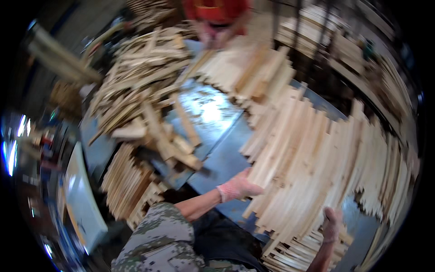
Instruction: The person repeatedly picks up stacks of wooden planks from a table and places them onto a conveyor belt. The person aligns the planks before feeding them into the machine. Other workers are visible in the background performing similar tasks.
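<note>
My knit-gloved left hand [238,186], loosely bent, is at the edge of smooth, pale wood strips [299,158] right of centre; my right hand [332,223], lower right, looks curled. Whether either grips, I can't tell. Splintery scraps [140,77] heap upper left.

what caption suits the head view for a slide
Left hand and right hand, both gloved, at pale wooden strips lined up on a blue table

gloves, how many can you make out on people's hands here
2: one on the left hand, at the left edge of the pale wooden strips; one on the right hand, by their near end. The co-worker's hands are too blurred to tell.
</note>
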Motion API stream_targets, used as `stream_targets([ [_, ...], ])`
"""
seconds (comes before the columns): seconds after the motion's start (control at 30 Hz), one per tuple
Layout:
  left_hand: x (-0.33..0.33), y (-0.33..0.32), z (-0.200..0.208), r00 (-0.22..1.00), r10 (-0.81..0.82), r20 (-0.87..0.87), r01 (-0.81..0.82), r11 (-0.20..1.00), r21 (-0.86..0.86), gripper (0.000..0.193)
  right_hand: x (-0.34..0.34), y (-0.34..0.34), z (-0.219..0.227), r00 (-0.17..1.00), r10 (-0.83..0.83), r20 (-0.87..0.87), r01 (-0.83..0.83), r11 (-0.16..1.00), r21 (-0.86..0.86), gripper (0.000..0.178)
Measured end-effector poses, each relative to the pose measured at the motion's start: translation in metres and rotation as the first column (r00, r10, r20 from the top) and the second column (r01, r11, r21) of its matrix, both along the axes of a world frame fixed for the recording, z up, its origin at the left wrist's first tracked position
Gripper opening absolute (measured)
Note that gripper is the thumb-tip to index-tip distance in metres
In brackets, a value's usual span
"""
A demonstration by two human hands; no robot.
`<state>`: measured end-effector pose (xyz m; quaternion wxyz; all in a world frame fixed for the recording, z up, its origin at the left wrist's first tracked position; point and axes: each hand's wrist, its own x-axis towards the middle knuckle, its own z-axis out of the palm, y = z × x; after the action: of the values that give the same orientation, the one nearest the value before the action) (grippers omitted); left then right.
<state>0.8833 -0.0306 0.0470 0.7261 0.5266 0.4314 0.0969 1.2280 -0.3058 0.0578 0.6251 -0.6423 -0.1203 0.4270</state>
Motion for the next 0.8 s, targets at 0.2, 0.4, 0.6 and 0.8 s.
stream_targets([
  [0.2, -0.124, -0.055, 0.036, 0.945, 0.283, 0.161, -0.259, 0.953, -0.155, 0.097, -0.051, 0.015, 0.034, 0.956, 0.241, 0.167, -0.232, 0.97, -0.072, 0.059],
  [0.4, -0.275, -0.131, 0.05, 0.789, 0.506, 0.348, -0.524, 0.85, -0.05, 0.099, -0.15, 0.074, 0.061, 0.798, 0.563, 0.217, -0.59, 0.803, 0.087, 0.078],
  [0.6, -0.436, -0.24, 0.117, 0.583, 0.703, 0.408, -0.729, 0.674, -0.119, 0.098, -0.354, 0.109, 0.144, 0.667, 0.681, 0.303, -0.741, 0.649, 0.174, 0.08],
  [0.8, -0.569, -0.362, 0.137, 0.286, 0.839, 0.462, -0.926, 0.366, -0.09, 0.098, -0.538, 0.117, 0.189, 0.432, 0.84, 0.328, -0.898, 0.366, 0.245, 0.076],
])
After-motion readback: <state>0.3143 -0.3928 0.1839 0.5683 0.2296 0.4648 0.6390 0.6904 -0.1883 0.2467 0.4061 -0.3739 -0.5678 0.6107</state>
